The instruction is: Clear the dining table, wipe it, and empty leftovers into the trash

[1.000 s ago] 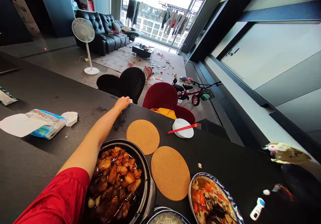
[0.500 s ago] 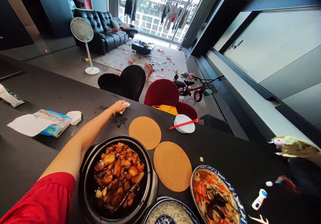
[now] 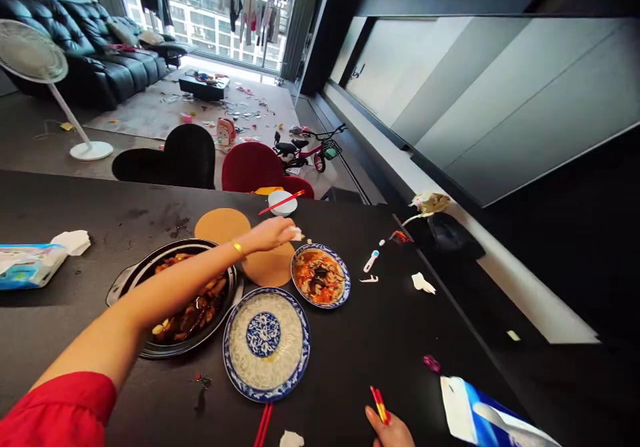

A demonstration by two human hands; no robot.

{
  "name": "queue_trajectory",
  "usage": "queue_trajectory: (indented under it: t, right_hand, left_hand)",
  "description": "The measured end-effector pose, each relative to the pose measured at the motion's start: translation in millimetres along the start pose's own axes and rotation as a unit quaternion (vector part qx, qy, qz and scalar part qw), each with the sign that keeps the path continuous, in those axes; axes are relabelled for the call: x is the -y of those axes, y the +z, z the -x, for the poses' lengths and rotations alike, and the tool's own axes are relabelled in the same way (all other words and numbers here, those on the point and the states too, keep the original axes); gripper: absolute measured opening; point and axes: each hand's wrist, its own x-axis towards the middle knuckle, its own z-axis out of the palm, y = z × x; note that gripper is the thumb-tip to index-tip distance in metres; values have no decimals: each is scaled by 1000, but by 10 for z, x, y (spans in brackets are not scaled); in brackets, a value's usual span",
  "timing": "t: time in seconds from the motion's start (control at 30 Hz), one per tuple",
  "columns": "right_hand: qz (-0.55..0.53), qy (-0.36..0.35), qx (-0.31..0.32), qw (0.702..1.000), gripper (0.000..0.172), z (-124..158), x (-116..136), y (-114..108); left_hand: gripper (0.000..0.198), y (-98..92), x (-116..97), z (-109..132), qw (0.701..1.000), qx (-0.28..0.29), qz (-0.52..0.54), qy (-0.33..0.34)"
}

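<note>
My left hand (image 3: 270, 235) reaches over the pot and a cork mat, its fingers closed on a crumpled white tissue (image 3: 297, 233). Just beneath it are a round cork mat (image 3: 270, 268) and the edge of a blue-rimmed bowl of food (image 3: 320, 277). Under my forearm, partly hidden, sits a black pot of braised meat (image 3: 200, 307). At the bottom edge my right hand (image 3: 393, 431) grips red chopsticks (image 3: 380, 403); only part of that hand shows. Between the two hands lies a blue-and-white patterned plate (image 3: 265, 347).
A white bowl with red chopsticks across it (image 3: 283, 203) stands at the table's far edge. Tissue packs (image 3: 30, 265) lie at left and lower right (image 3: 465, 410). A second cork mat (image 3: 220, 223), a white-and-blue device (image 3: 371, 261) and a crumpled tissue (image 3: 423, 283) are on the table.
My view has swung right. My left hand with the tissue has moved right, from the wet patch beside the mats to over the mats. My right hand with chopsticks has come into view.
</note>
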Motion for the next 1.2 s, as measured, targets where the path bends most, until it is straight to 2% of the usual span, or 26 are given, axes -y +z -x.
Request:
queue_trajectory:
  t: [0.07,0.13,0.2,0.27,0.33,0.43,0.63,0.8,0.93,1.1,1.2]
  right_hand:
    - [-12,-11,13,1000,34,-3,64,43]
    - [-5,-28,21,999,32,37,132,66]
    - [2,-38,25,999,30,92,173,78]
    - [5,-38,32,999,28,138,194,90]
    - [7,-41,35,998,26,170,213,104]
    - [19,-53,46,997,23,218,268,109]
    - [45,-64,61,995,24,343,423,61]
    - [61,-52,87,993,28,370,448,84]
    - [69,-48,93,992,30,382,433,91]
    - [70,-63,79,992,26,406,438,58]
    - [67,-68,74,993,26,398,448,52]
  left_hand:
    - [26,393,-225,-193,992,15,-119,49]
    - [28,728,-322,-320,979,42,-191,56]
    - [33,966,-329,-371,972,69,-224,32]
    - [41,1100,-295,-363,969,96,-228,-1]
    - [49,1145,-259,-327,968,126,-212,-33]
    - [56,1095,-227,-277,966,157,-188,-84]
    - [61,867,-105,-241,975,93,-53,-193]
    - [63,912,4,-172,962,105,-24,-250]
    - [75,1054,-130,-116,962,91,-7,-257]
    - [78,1305,-428,-78,958,143,-4,-249]
    - [76,1377,-601,-65,957,185,-51,-220]
